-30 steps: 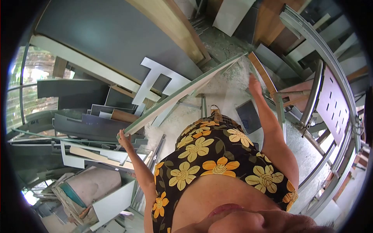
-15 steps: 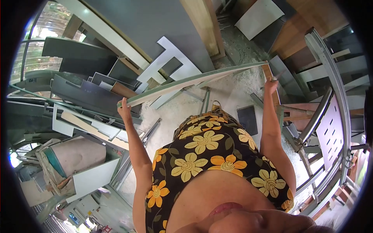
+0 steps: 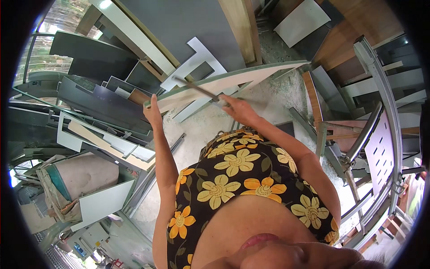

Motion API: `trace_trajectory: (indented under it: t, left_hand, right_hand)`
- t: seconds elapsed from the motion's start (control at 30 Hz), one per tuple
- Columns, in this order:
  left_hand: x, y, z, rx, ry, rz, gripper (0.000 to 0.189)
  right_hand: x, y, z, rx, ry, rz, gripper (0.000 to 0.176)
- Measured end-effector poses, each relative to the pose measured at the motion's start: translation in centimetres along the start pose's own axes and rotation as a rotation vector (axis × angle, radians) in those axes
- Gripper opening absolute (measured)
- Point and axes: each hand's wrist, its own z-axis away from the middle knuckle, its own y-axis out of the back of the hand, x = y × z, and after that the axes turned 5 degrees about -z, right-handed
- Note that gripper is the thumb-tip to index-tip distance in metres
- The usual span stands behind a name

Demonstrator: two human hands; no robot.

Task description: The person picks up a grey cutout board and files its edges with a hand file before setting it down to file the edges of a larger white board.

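A long board [image 3: 257, 77], with a pale face and a grey-green edge, stands on its side and slants across in front of me. My left hand [image 3: 153, 114] grips its left end, thumb up over the top edge. Wrapped round the handle of a long flat file [image 3: 197, 88] is my right hand [image 3: 238, 110], close to the board's middle on my side. The grey blade points up and left and overlaps the board's top edge in this view. Part of the handle is hidden inside my fingers.
A white cut-out panel [image 3: 210, 60] leans behind the board. Dark sheets [image 3: 96, 107] and white frames are stacked at left. A metal rail [image 3: 385, 98] and a slotted white panel [image 3: 380, 150] stand at right, near a brown strip [image 3: 312, 96].
My right hand has swung left with the file, from the board's far right end to its middle. The board's left end and my left hand have shifted slightly right and up.
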Motion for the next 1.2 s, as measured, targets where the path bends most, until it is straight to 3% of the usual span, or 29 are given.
trace_trajectory:
  t: [0.07, 0.17, 0.2, 0.27, 0.3, 0.33, 0.37, 0.4, 0.47, 0.5, 0.53, 0.57, 0.6, 0.67, 0.73, 0.77, 0.9, 1.2]
  left_hand:
    - [1.2, -0.6, 0.9, 0.004, -0.045, 0.025, 0.037]
    - [1.5, -0.8, 1.0, 0.023, -0.071, 0.011, 0.038]
    - [1.4, -0.7, 1.1, 0.032, -0.07, -0.006, 0.039]
    - [1.2, -0.6, 1.1, 0.037, -0.058, -0.012, 0.039]
    - [1.3, -0.5, 1.1, 0.042, -0.053, -0.012, 0.039]
    - [1.4, -0.4, 1.1, 0.046, -0.037, -0.003, 0.039]
    - [1.6, -0.4, 1.1, 0.053, -0.023, 0.008, 0.039]
    - [1.6, -0.4, 1.1, 0.06, -0.005, 0.018, 0.04]
    - [1.1, -0.3, 0.7, 0.06, -0.014, 0.032, 0.04]
    - [0.8, -0.4, 0.7, 0.06, -0.019, 0.036, 0.04]
    - [0.9, -0.4, 0.8, 0.059, -0.013, 0.032, 0.04]
    - [1.2, -0.3, 0.9, 0.057, -0.01, 0.027, 0.04]
    - [1.4, -0.3, 0.8, 0.058, -0.008, 0.024, 0.041]
    - [1.0, -0.3, 0.3, 0.053, -0.015, 0.005, 0.041]
    - [1.0, -0.3, 0.4, 0.062, -0.016, -0.014, 0.042]
    - [1.7, -0.4, 0.7, 0.072, -0.015, -0.023, 0.042]
    - [1.2, -0.4, 0.3, 0.089, -0.042, -0.061, 0.045]
    - [0.8, 0.4, 0.6, 0.14, -0.022, -0.068, 0.047]
  right_hand:
    - [0.3, -1.7, -0.2, -0.03, 0.026, 0.069, 0.044]
    - [5.2, -0.9, -0.4, 0.139, -0.124, 0.194, 0.045]
    - [9.6, -0.7, 0.0, 0.394, 0.043, 0.31, 0.044]
    - [18.6, 1.5, 0.0, 0.677, -0.194, 0.264, 0.033]
    - [27.1, 2.8, -0.3, 0.88, -0.021, 0.461, 0.034]
    - [22.9, 7.3, 1.2, 0.764, -0.646, 0.05, 0.039]
    - [22.3, 10.1, 2.1, 0.846, -0.763, 0.05, 0.035]
    - [19.8, 12.5, 2.9, 0.97, -0.582, -0.367, 0.031]
    - [12.6, 17.3, 5.2, 1.068, -0.251, -0.822, 0.026]
    - [8.0, 19.7, 6.6, 1.077, -0.123, -0.862, 0.025]
    - [-0.8, 20.6, 8.1, 0.903, 0.223, -1.167, 0.029]
    - [-5.2, 21.8, 9.1, 0.807, 0.533, -1.333, 0.022]
    - [-7.7, 22.9, 10.8, 0.753, 0.757, -1.005, 0.024]
    - [-14.9, 22.7, 12.8, 0.153, 1.297, -1.223, 0.014]
    - [-21.8, 22.1, 14.0, -0.666, 1.688, -1.204, 0.021]
    - [-24.0, 21.6, 14.1, -0.88, 1.718, -1.017, 0.021]
    - [-28.4, 18.8, 13.7, -0.963, 1.675, -0.543, 0.02]
    - [-30.2, 15.5, 12.6, -1.0, 1.665, -0.413, 0.018]
